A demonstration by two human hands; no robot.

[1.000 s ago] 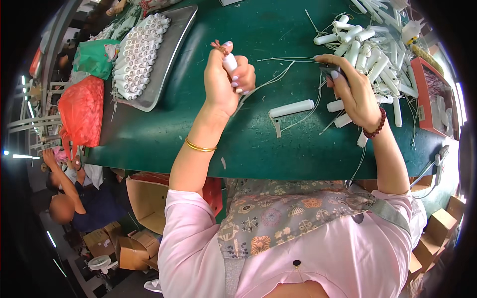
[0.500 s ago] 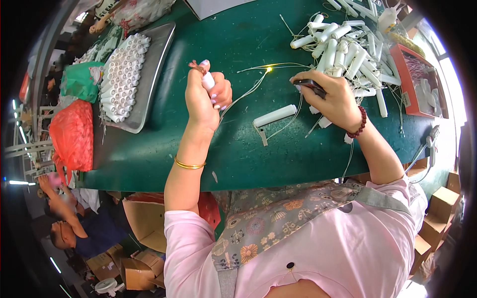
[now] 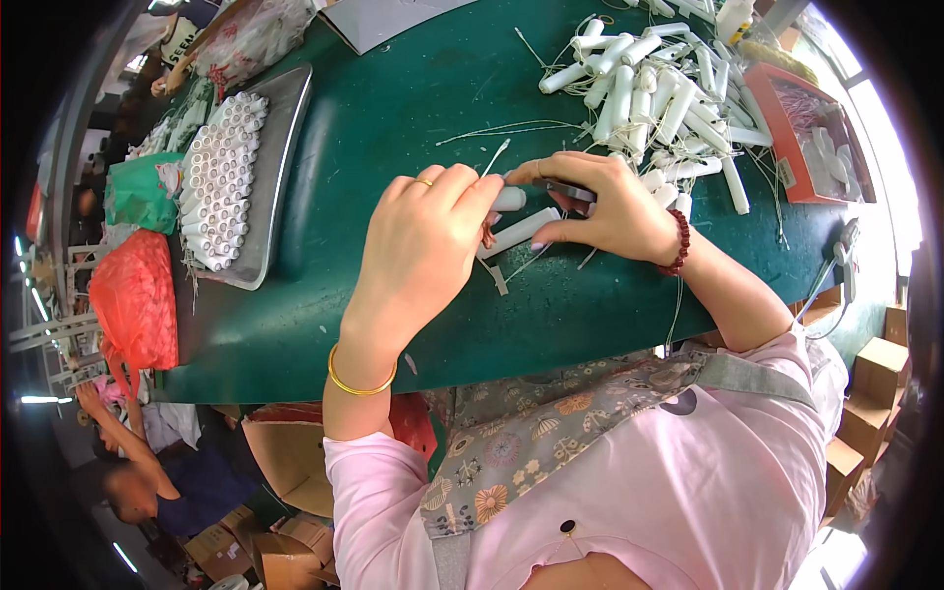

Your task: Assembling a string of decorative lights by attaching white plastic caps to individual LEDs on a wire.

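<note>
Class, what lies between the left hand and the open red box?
The right hand and, beyond it, part of the white tube pile, as the head view shows.

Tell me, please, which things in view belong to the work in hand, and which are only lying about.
Probably belonging:
held tube
dark object
tube pile
metal tray

Probably only lying about:
red bag
green bag
cartons
</note>
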